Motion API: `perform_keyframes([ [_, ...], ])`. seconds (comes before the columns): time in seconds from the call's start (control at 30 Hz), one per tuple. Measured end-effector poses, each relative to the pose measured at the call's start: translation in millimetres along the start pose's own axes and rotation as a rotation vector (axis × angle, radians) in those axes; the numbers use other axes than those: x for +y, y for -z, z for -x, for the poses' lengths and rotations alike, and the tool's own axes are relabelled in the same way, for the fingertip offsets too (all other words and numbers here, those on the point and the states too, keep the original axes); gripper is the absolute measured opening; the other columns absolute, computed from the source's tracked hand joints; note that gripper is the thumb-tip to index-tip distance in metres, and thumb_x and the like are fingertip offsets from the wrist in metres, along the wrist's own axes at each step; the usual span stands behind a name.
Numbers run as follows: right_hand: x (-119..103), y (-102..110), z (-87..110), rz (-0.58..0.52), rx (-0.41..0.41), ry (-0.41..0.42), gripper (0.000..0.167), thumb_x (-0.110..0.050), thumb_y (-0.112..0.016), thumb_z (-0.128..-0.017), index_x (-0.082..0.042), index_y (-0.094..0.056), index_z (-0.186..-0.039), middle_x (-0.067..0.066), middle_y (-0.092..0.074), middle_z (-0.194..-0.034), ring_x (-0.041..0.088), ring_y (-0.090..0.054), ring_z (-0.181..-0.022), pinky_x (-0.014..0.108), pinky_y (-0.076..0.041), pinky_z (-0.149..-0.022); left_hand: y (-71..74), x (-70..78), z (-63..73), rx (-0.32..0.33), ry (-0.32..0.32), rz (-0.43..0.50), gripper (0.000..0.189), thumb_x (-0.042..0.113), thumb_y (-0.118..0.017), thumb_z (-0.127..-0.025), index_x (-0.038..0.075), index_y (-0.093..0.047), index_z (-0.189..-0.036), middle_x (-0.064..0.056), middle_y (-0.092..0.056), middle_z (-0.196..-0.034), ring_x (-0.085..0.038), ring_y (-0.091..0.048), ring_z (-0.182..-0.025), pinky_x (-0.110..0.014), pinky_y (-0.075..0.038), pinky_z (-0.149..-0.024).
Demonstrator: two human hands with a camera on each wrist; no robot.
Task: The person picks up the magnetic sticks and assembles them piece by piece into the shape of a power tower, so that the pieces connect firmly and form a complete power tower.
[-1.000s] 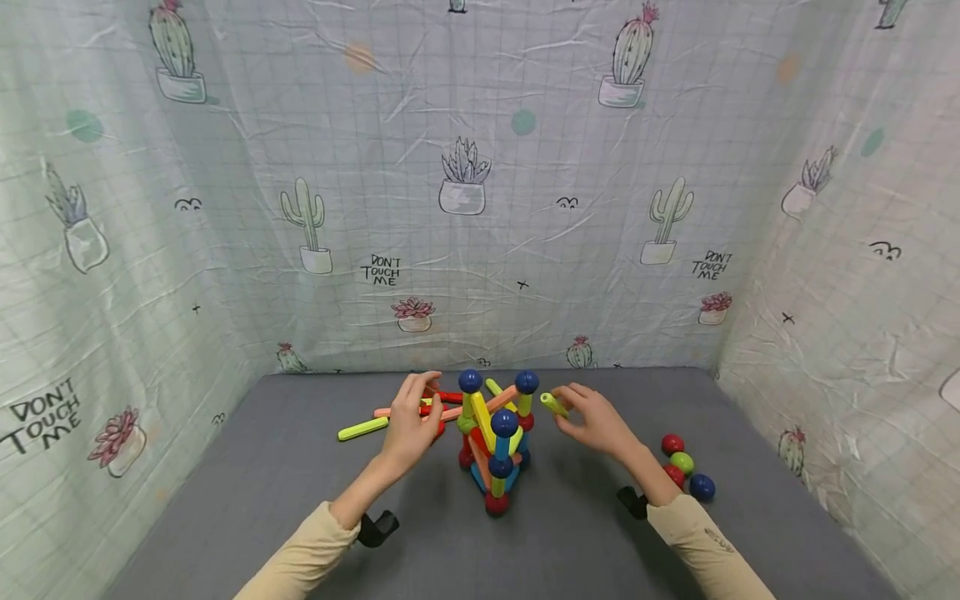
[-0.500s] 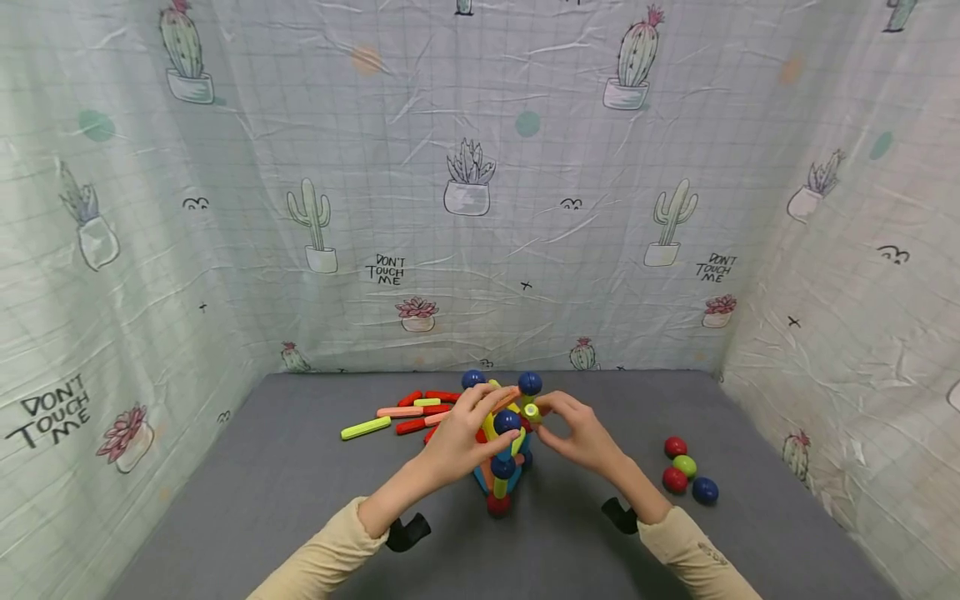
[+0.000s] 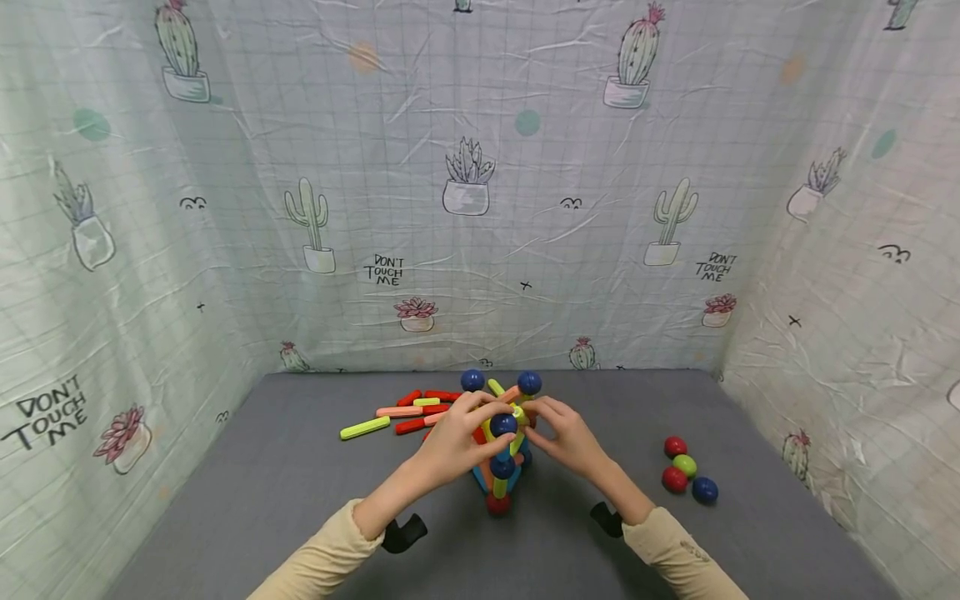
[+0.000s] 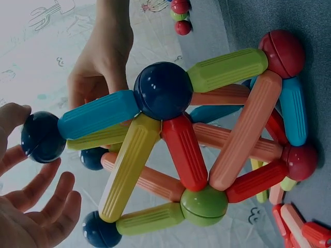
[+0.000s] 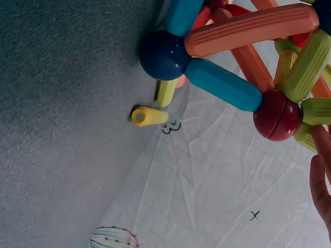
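A frame of magnetic sticks and balls stands on the table in the head view, blue balls at its upper corners and a red ball (image 3: 497,503) at the front foot. My left hand (image 3: 453,439) holds the front top blue ball (image 4: 42,137) between thumb and fingers, above a blue stick (image 4: 98,113). From the right, my right hand (image 3: 572,439) pinches a yellow-green stick (image 3: 517,412) inside the upper part of the frame. In the right wrist view its fingertips (image 5: 321,150) are close beside a red ball (image 5: 278,115) where green sticks meet.
Loose red, salmon and yellow-green sticks, such as one green stick (image 3: 365,428), lie left of the frame. Right of it are red balls (image 3: 674,479), a green ball (image 3: 684,465) and a blue ball (image 3: 705,490). A patterned curtain (image 3: 480,250) surrounds the table (image 3: 300,500).
My left hand has moved right from the loose sticks to the frame's front top ball. My right hand has carried the yellow-green stick leftward into the frame.
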State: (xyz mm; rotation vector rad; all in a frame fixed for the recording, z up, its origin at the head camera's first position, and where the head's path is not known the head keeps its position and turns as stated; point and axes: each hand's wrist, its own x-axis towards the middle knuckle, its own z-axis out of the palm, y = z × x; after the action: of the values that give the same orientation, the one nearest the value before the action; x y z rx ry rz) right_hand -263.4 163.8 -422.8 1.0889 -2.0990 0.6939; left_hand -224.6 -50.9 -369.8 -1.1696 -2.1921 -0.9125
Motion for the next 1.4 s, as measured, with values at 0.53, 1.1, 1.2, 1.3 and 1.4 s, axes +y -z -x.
perform_keyframes([
  [0.53, 1.9, -3.5, 3.7, -0.071, 0.026, -0.071, 0.026, -0.007, -0.067, -0.077, -0.01, -0.056, -0.1, 0.003, -0.056, -0.093, 0.016, -0.054, -0.079, 0.024, -0.047, -0.068, -3.2, -1.0, 0.8, -0.015, 0.067, -0.056, 0.041, 0.025, -0.068, -0.078, 0.013, -0.058, -0.116, -0.002, -0.053, -0.098, -0.013, -0.05, -0.078, -0.016, -0.043, -0.061],
  [1.1, 15.4, 8.2, 16.6, -0.341, -0.247, -0.456, 0.032, -0.009, -0.056, -0.086, -0.004, -0.051, -0.117, 0.015, -0.057, -0.104, 0.027, -0.059, -0.089, 0.031, -0.051, -0.071, -28.8, -10.3, 39.6, -0.164, 0.376, -0.139, 0.046, 0.037, -0.073, -0.07, 0.01, -0.053, -0.101, -0.002, -0.055, -0.074, -0.008, -0.049, -0.061, -0.015, -0.036, -0.049],
  [1.2, 16.1, 16.2, 21.7, -0.341, -0.263, -0.405, 0.029, -0.009, -0.059, -0.084, -0.004, -0.052, -0.113, 0.013, -0.056, -0.097, 0.022, -0.06, -0.081, 0.029, -0.052, -0.066, -22.0, -17.1, 38.5, -0.203, 0.379, -0.14, 0.042, 0.037, -0.073, -0.07, 0.012, -0.057, -0.098, -0.001, -0.058, -0.076, -0.011, -0.052, -0.064, -0.016, -0.038, -0.051],
  [1.3, 14.9, 22.0, 25.5, -0.363, -0.302, -0.36, 0.031, -0.011, -0.06, -0.084, -0.006, -0.05, -0.113, 0.01, -0.055, -0.093, 0.015, -0.059, -0.077, 0.027, -0.051, -0.064, -12.2, -28.6, 39.5, -0.258, 0.37, -0.134, 0.038, 0.037, -0.071, -0.072, 0.013, -0.059, -0.099, -0.002, -0.062, -0.083, -0.015, -0.058, -0.071, -0.017, -0.043, -0.056],
  [1.4, 12.5, 25.2, 26.3, -0.377, -0.353, -0.347, 0.037, -0.017, -0.06, -0.085, -0.008, -0.047, -0.118, 0.008, -0.055, -0.094, 0.011, -0.058, -0.077, 0.027, -0.051, -0.065, -3.8, -48.5, 41.1, -0.309, 0.344, -0.209, 0.036, 0.033, -0.071, -0.073, 0.012, -0.06, -0.1, -0.002, -0.062, -0.086, -0.014, -0.058, -0.071, -0.019, -0.043, -0.055],
])
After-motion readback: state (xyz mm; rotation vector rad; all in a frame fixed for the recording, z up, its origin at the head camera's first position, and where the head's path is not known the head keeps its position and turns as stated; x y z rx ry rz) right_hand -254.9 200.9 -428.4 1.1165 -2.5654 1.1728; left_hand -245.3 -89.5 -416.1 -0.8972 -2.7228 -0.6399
